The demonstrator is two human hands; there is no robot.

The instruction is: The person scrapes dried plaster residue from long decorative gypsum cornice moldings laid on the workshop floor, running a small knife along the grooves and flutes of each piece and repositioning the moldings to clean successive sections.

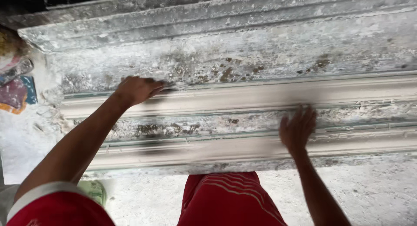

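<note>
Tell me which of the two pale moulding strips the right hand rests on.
The nearer, lower strip, along the bench's front edge. The right hand lies flat on it; the left hand is at the farther strip.

Left grip point(137, 89) on the far long moulded plaster strip point(278, 93); right grip point(297, 128) between it and the nearer long moulded plaster strip point(217, 148), on the plaster-crusted tabletop point(260, 52).

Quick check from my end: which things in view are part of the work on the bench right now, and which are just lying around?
In use:
- left hand, closed on a thin tool I cannot make out, at the upper plaster strip
- right hand, open, flat on the lower plaster strip
- the plaster-caked bench under both strips

Lying about:
- coloured wrappers at far left
- green sandal on the floor
</note>
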